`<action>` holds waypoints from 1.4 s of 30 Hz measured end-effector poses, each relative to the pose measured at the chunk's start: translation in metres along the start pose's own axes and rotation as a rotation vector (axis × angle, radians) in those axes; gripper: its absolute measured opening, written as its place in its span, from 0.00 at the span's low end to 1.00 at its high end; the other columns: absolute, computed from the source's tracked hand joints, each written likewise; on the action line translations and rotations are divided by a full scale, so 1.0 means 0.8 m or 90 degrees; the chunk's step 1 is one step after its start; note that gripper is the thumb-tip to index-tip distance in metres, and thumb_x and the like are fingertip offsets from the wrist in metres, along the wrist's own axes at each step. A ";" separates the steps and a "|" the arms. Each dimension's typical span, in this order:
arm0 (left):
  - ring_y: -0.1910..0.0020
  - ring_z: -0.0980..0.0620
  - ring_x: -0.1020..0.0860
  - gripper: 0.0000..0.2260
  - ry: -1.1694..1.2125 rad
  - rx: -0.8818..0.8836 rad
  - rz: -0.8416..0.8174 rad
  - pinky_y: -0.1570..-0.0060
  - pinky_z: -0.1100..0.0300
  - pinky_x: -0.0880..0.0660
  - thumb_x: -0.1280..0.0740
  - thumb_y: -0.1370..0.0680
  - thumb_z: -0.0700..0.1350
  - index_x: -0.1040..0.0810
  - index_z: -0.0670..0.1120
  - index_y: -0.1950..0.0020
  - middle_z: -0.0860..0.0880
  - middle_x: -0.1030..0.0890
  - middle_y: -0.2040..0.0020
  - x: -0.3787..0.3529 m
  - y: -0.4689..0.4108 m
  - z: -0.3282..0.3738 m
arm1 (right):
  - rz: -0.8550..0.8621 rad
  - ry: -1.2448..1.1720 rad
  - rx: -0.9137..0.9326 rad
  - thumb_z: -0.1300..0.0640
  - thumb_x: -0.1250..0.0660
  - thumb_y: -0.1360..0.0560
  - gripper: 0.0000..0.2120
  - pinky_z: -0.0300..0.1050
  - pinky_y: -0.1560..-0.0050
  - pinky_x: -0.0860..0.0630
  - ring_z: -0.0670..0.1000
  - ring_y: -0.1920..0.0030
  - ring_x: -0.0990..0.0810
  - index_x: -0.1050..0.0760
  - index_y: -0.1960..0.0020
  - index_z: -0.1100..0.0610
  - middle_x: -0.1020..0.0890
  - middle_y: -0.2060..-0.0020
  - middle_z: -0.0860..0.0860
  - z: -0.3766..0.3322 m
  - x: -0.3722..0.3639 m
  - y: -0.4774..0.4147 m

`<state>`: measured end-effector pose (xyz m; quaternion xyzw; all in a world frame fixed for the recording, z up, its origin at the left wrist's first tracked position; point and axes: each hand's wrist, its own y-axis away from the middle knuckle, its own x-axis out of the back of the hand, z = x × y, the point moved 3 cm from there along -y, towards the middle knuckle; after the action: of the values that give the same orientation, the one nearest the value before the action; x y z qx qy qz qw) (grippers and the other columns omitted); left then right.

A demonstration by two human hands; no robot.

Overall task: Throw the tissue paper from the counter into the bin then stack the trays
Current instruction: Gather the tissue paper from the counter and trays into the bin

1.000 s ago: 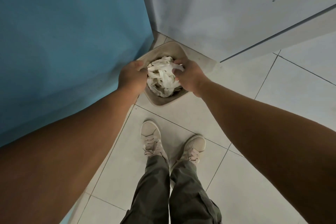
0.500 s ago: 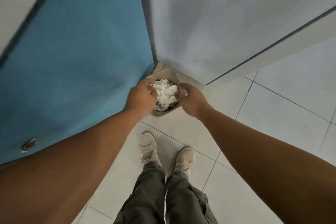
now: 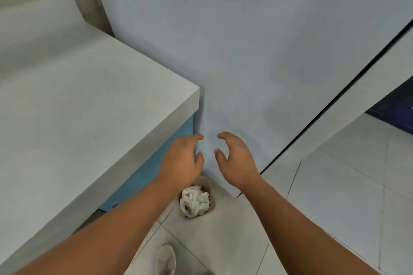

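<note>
**Both hands empty; tissue in the bin**

The left hand (image 3: pixel 183 163) and the right hand (image 3: pixel 234 158) are in the middle of the view, raised in front of the pale wall (image 3: pixel 245 51); they hold nothing; the fingers of each are loosely curved and spread, and the two palms face one another with a small gap between them; the hands do not touch.

The tissue (image 3: pixel 194 201) is a white crumpled heap inside the bin (image 3: pixel 213 204); it fills the bin nearly up to the rim. The bin is small and beige; it stands on the tiled floor (image 3: pixel 335 207) in the corner, just beside the wall and the blue cabinet front (image 3: pixel 156 167); the left wrist covers its far left edge.

The grey bench (image 3: pixel 89 118) takes the left part of the view; its corner is near the left hand, above the blue front. A light shoe (image 3: pixel 166 259) shows at the lower edge, near the bin. A dark blue thing (image 3: pixel 397 114) is at the right edge; what it is I cannot tell.
</note>
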<state>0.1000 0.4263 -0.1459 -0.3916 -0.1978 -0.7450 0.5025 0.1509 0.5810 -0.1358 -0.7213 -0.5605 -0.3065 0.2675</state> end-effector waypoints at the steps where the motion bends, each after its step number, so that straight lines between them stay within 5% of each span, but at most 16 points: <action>1: 0.34 0.49 0.28 0.21 0.011 -0.009 0.029 0.36 0.56 0.32 0.35 0.23 0.46 0.29 0.49 0.29 0.48 0.23 0.35 0.024 0.000 0.013 | 0.012 0.004 0.028 0.56 0.35 0.22 0.20 0.38 0.31 0.39 0.51 0.31 0.30 0.29 0.31 0.57 0.26 0.32 0.52 -0.019 0.016 -0.003; 8: 0.34 0.50 0.29 0.21 -0.043 -0.058 0.175 0.36 0.54 0.30 0.34 0.23 0.48 0.29 0.49 0.30 0.51 0.25 0.33 0.166 0.027 0.055 | 0.028 -0.023 0.194 0.53 0.36 0.23 0.22 0.47 0.28 0.36 0.51 0.31 0.31 0.30 0.30 0.57 0.26 0.32 0.53 -0.157 0.071 0.001; 19: 0.31 0.51 0.32 0.21 -0.135 0.049 0.319 0.33 0.53 0.30 0.34 0.22 0.49 0.30 0.50 0.29 0.52 0.27 0.31 0.343 0.103 0.009 | -0.035 0.017 0.365 0.54 0.38 0.20 0.20 0.48 0.27 0.37 0.51 0.28 0.35 0.32 0.29 0.54 0.29 0.29 0.51 -0.329 0.041 0.009; 31: 0.33 0.46 0.31 0.21 -0.192 0.226 0.352 0.34 0.57 0.35 0.32 0.23 0.46 0.28 0.45 0.30 0.48 0.25 0.33 0.489 0.213 -0.193 | -0.176 0.011 0.461 0.53 0.38 0.20 0.20 0.38 0.28 0.44 0.48 0.26 0.39 0.31 0.29 0.54 0.31 0.28 0.49 -0.489 -0.119 0.014; 42: 0.31 0.46 0.32 0.20 -0.203 0.342 0.299 0.33 0.54 0.33 0.34 0.21 0.44 0.28 0.47 0.29 0.48 0.26 0.31 0.605 0.266 -0.424 | -0.308 0.031 0.437 0.54 0.36 0.21 0.17 0.36 0.34 0.36 0.48 0.33 0.28 0.27 0.33 0.54 0.24 0.34 0.49 -0.624 -0.305 0.017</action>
<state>0.0705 -0.1831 0.0029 -0.3918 -0.3663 -0.4608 0.7071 0.0485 0.0564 0.0169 -0.4301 -0.7769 -0.1732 0.4260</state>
